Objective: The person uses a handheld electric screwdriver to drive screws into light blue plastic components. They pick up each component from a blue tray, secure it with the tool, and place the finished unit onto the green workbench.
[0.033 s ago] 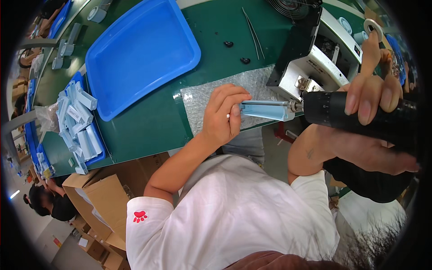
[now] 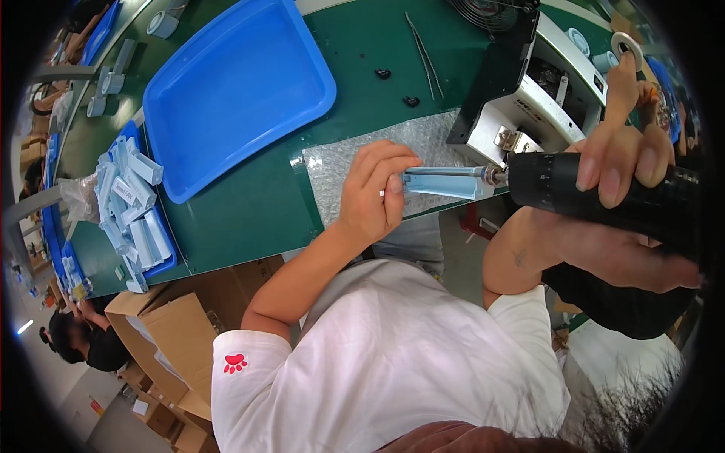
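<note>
My left hand (image 2: 374, 189) is closed around one end of a light-blue plastic housing (image 2: 445, 185), a long open channel, held above the bubble wrap. My right hand (image 2: 619, 245) wraps round a thick black electric screwdriver (image 2: 596, 185), its fingers over the top. From the driver's nose a long thin metal bit (image 2: 445, 174) runs along the channel toward my left fingers. Those fingers hide the bit's tip and the housing's far end, so I cannot tell whether a screw is there.
Bubble wrap (image 2: 321, 170) lies on the green table (image 2: 226, 226). A large blue tray (image 2: 234, 90) and a smaller tray piled with light-blue housings (image 2: 136, 196) are at left. Tweezers (image 2: 424, 57) lie at the back. A metal-and-black machine (image 2: 529, 98) stands close to the driver.
The housing has tilted slightly in my left hand, and the marked collar of the screwdriver has turned a little. Both hands stay in nearly the same place.
</note>
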The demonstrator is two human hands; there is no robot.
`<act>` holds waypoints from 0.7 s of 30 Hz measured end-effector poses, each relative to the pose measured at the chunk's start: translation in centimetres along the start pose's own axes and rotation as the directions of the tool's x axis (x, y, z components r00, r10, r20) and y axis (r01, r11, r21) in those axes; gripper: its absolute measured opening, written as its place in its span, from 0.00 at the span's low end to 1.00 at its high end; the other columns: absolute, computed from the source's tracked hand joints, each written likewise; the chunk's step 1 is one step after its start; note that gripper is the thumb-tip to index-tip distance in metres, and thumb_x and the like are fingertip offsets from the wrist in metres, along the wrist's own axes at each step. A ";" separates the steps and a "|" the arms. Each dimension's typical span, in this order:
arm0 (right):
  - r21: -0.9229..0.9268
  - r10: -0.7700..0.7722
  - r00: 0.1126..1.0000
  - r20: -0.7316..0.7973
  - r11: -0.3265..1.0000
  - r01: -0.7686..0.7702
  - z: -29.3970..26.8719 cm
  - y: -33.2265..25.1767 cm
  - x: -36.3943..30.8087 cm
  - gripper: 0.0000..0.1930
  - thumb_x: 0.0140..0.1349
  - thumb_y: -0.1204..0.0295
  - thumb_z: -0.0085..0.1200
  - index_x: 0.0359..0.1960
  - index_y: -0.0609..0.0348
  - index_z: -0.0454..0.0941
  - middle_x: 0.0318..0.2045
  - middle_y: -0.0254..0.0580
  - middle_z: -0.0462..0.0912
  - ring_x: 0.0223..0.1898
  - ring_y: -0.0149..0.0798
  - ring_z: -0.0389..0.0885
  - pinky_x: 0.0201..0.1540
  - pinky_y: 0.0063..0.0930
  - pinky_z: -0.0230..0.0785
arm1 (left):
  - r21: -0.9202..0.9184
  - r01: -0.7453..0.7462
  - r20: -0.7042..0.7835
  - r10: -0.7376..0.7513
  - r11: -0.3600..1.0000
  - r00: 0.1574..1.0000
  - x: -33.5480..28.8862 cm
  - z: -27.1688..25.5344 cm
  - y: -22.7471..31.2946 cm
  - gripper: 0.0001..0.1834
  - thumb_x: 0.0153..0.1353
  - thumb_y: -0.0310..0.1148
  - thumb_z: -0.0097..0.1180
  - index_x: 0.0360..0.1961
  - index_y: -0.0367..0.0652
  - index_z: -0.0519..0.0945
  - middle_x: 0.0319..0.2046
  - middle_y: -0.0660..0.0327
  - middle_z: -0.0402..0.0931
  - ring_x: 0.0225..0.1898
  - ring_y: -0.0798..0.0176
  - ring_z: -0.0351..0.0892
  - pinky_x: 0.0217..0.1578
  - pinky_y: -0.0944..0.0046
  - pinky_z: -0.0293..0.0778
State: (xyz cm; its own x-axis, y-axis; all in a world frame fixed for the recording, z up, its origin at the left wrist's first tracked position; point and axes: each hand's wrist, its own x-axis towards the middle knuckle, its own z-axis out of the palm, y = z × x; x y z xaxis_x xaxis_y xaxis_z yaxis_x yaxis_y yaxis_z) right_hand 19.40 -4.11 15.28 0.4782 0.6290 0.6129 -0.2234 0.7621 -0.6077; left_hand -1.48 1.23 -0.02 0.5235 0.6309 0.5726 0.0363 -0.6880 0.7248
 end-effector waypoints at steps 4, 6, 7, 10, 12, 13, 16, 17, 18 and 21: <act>0.035 0.075 0.994 0.074 0.996 -0.077 0.1 0.1 0.0 0.42 0.55 0.25 0.47 0.50 0.53 0.77 0.41 0.45 0.74 0.33 0.38 0.76 0.34 0.32 0.74 | 0.014 0.025 -0.008 -0.024 1.000 1.000 0.4 0.1 0.5 0.13 0.69 0.24 0.41 0.42 0.34 0.80 0.43 0.49 0.79 0.46 0.47 0.77 0.51 0.53 0.72; 0.058 0.099 0.988 0.121 0.993 -0.106 0.6 -0.2 0.5 0.42 0.56 0.25 0.48 0.51 0.52 0.78 0.41 0.45 0.75 0.33 0.39 0.77 0.34 0.32 0.74 | 0.000 0.077 -0.020 -0.077 0.997 0.997 0.4 0.1 0.6 0.11 0.65 0.23 0.44 0.41 0.35 0.80 0.43 0.50 0.79 0.46 0.44 0.77 0.51 0.50 0.72; 0.125 0.070 0.985 0.156 0.988 -0.090 0.8 -0.8 1.2 0.43 0.56 0.27 0.50 0.52 0.56 0.75 0.39 0.44 0.74 0.33 0.38 0.76 0.36 0.34 0.74 | 0.020 0.080 -0.041 -0.079 0.997 0.996 0.4 0.1 0.6 0.11 0.66 0.23 0.44 0.41 0.34 0.80 0.43 0.49 0.79 0.46 0.44 0.77 0.51 0.50 0.72; 0.256 0.067 0.968 0.243 0.958 -0.131 0.1 -4.8 3.9 0.43 0.57 0.31 0.52 0.51 0.64 0.68 0.35 0.43 0.75 0.32 0.39 0.74 0.41 0.37 0.73 | 0.063 0.093 -0.123 -0.085 0.994 0.989 0.8 -0.2 0.8 0.13 0.69 0.26 0.41 0.41 0.34 0.80 0.42 0.48 0.79 0.47 0.44 0.77 0.52 0.49 0.70; 0.163 0.121 0.974 0.191 0.975 -0.153 -1.3 -7.5 4.7 0.40 0.58 0.34 0.51 0.48 0.64 0.68 0.33 0.44 0.75 0.31 0.40 0.74 0.39 0.35 0.72 | 0.088 0.088 -0.119 -0.077 0.992 0.990 1.0 -0.6 0.8 0.15 0.71 0.26 0.38 0.43 0.32 0.79 0.45 0.46 0.78 0.49 0.44 0.76 0.54 0.50 0.69; 0.067 0.118 0.984 0.131 0.990 -0.127 -1.5 -8.1 4.8 0.39 0.59 0.34 0.49 0.47 0.65 0.68 0.32 0.45 0.75 0.31 0.40 0.74 0.38 0.35 0.71 | 0.102 0.087 -0.114 -0.075 0.991 0.991 1.0 -0.6 0.9 0.16 0.72 0.26 0.37 0.45 0.31 0.79 0.46 0.45 0.78 0.51 0.44 0.76 0.55 0.51 0.69; -0.365 -0.105 0.991 -0.084 0.929 0.068 -1.5 -7.0 4.5 0.44 0.60 0.28 0.39 0.44 0.68 0.69 0.31 0.49 0.74 0.29 0.40 0.73 0.32 0.31 0.69 | 0.120 0.075 -0.092 -0.064 0.990 0.994 0.8 -0.3 0.8 0.17 0.72 0.27 0.37 0.45 0.31 0.79 0.46 0.46 0.78 0.51 0.44 0.75 0.56 0.50 0.67; -0.478 -0.173 0.975 -0.139 0.874 0.086 -1.4 -6.2 4.4 0.46 0.61 0.26 0.35 0.42 0.69 0.70 0.30 0.50 0.74 0.27 0.40 0.73 0.30 0.30 0.68 | 0.128 0.068 -0.082 -0.058 0.989 0.995 0.6 -0.2 0.7 0.17 0.72 0.28 0.37 0.45 0.31 0.79 0.46 0.46 0.78 0.51 0.44 0.75 0.56 0.50 0.67; -0.627 -0.249 0.956 -0.154 0.772 0.100 -1.1 -5.5 4.5 0.48 0.60 0.24 0.34 0.41 0.70 0.69 0.29 0.50 0.73 0.27 0.40 0.73 0.29 0.29 0.67 | 0.127 0.067 -0.077 -0.058 0.990 0.995 0.6 -0.2 0.7 0.17 0.72 0.28 0.37 0.45 0.31 0.79 0.46 0.46 0.78 0.50 0.44 0.75 0.56 0.50 0.67; -0.775 -0.312 0.933 -0.180 0.629 0.061 -0.5 -4.0 3.9 0.53 0.56 0.20 0.31 0.39 0.71 0.69 0.28 0.50 0.73 0.23 0.40 0.72 0.26 0.28 0.66 | 0.125 0.065 -0.066 -0.057 0.990 0.996 0.6 -0.1 0.7 0.18 0.73 0.29 0.36 0.45 0.31 0.79 0.46 0.47 0.78 0.50 0.45 0.75 0.55 0.51 0.68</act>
State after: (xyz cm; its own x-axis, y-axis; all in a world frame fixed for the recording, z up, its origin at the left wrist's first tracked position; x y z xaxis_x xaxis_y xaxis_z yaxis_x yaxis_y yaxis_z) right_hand 22.55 -4.76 19.81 0.6690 0.3209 0.6704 0.5465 0.3989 -0.7363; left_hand -1.22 1.13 0.87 0.4629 0.6916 0.5545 0.1764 -0.6849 0.7070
